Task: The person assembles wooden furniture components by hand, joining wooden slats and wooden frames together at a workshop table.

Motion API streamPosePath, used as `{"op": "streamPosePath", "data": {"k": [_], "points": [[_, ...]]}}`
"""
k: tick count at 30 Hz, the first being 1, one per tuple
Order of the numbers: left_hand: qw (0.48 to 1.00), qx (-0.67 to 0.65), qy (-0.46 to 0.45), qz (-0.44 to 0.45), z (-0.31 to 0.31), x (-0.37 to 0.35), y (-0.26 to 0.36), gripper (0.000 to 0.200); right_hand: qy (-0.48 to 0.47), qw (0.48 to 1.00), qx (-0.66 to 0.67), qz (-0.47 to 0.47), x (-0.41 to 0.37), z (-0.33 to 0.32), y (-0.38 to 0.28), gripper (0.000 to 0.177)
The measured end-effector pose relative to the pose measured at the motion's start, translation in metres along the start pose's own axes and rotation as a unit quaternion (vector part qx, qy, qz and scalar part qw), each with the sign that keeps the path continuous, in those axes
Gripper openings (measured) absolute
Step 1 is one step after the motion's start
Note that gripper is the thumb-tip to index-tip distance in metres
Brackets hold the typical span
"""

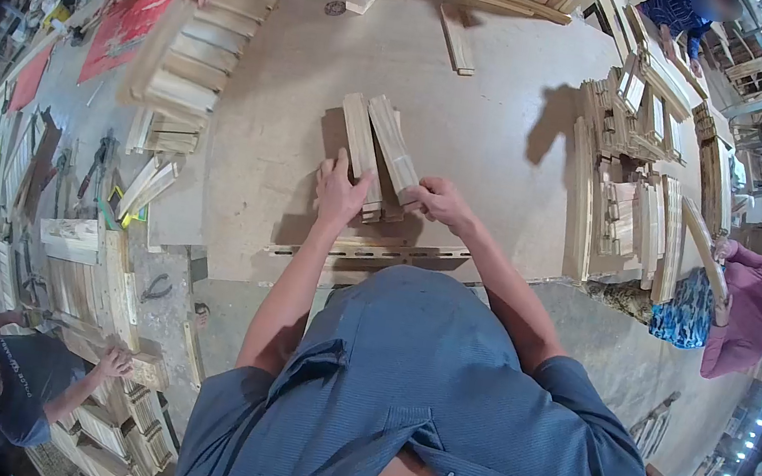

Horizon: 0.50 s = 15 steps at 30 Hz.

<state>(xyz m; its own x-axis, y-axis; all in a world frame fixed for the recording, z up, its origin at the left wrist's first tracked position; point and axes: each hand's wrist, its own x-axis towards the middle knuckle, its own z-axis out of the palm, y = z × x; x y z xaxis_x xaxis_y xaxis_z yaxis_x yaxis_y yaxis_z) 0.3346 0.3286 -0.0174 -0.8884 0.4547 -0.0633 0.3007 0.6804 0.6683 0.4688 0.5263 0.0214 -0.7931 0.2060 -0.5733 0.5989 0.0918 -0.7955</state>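
Two short stacks of pale wooden slats lie side by side on the large table, their lower ends toward me. My left hand rests with its fingers apart on the lower part of the left stack. My right hand has its fingers closed round the lower end of the right stack, which leans at an angle. Between me and the stacks, a long slotted wooden rail lies along the near table edge. Some wood beneath the two stacks is partly hidden.
Slat piles stand at the right of the table. One loose slat lies at the back. A co-worker at the upper left holds a slatted panel. Other people stand at the right, lower left and far side.
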Motion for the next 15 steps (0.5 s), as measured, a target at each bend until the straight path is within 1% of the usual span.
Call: {"op": "streamPosePath", "data": {"k": [1,2,3,4,5,6,7,8,9,10,11,12,13,14,15], "points": [[0.998,-0.015,0.062,0.012,-0.005,-0.004,0.009,0.078,0.003,0.995,0.101,-0.020,-0.008,-0.002,-0.003,0.039],[0.995,0.000,0.094,0.042,-0.011,-0.009,0.016,0.082,0.001,0.995,0.097,-0.013,-0.018,-0.002,-0.004,0.039],[0.995,-0.003,0.089,0.033,-0.021,-0.013,0.027,0.082,0.010,0.994,0.094,-0.050,-0.031,0.000,-0.006,0.039],[0.989,-0.147,-0.012,0.005,-0.029,-0.013,0.039,0.078,0.019,0.992,0.092,-0.085,-0.043,0.002,-0.008,0.039],[0.951,-0.288,-0.110,-0.023,-0.031,-0.012,0.047,0.074,0.015,0.993,0.090,-0.075,-0.055,0.003,-0.013,0.039],[0.893,-0.408,-0.167,-0.096,-0.028,-0.014,0.052,0.049,0.000,0.995,0.038,-0.097,-0.067,0.004,-0.019,0.038],[0.890,-0.412,-0.168,-0.104,-0.036,-0.017,0.059,0.049,-0.017,0.992,-0.015,-0.121,-0.077,0.002,-0.024,0.037],[0.864,-0.429,-0.253,-0.080,-0.050,-0.019,0.068,0.035,-0.064,0.989,-0.036,-0.132,-0.082,-0.005,-0.027,0.038],[0.830,-0.444,-0.334,-0.053,-0.057,-0.021,0.077,0.024,-0.066,0.989,-0.039,-0.125,-0.091,-0.016,-0.034,0.038],[0.843,-0.428,-0.326,-0.008,-0.055,-0.026,0.084,0.020,-0.054,0.985,-0.125,-0.109,-0.102,-0.032,-0.041,0.040],[0.839,-0.433,-0.329,-0.013,-0.045,-0.033,0.089,0.020,-0.042,0.972,-0.210,-0.092,-0.110,-0.048,-0.040,0.044],[0.861,-0.394,-0.321,0.032,-0.037,-0.038,0.095,0.019,0.001,0.983,-0.096,-0.160,-0.108,-0.065,-0.031,0.049],[0.879,-0.352,-0.311,0.079,-0.031,-0.043,0.103,0.019,0.044,0.973,0.020,-0.227,-0.107,-0.080,-0.030,0.056],[0.895,-0.313,-0.297,0.117,-0.026,-0.048,0.111,0.018,0.068,0.965,0.067,-0.246,-0.113,-0.100,-0.032,0.057],[0.895,-0.315,-0.294,0.114,-0.016,-0.055,0.118,0.018,0.091,0.953,0.114,-0.264,-0.124,-0.113,-0.050,0.058]]}}
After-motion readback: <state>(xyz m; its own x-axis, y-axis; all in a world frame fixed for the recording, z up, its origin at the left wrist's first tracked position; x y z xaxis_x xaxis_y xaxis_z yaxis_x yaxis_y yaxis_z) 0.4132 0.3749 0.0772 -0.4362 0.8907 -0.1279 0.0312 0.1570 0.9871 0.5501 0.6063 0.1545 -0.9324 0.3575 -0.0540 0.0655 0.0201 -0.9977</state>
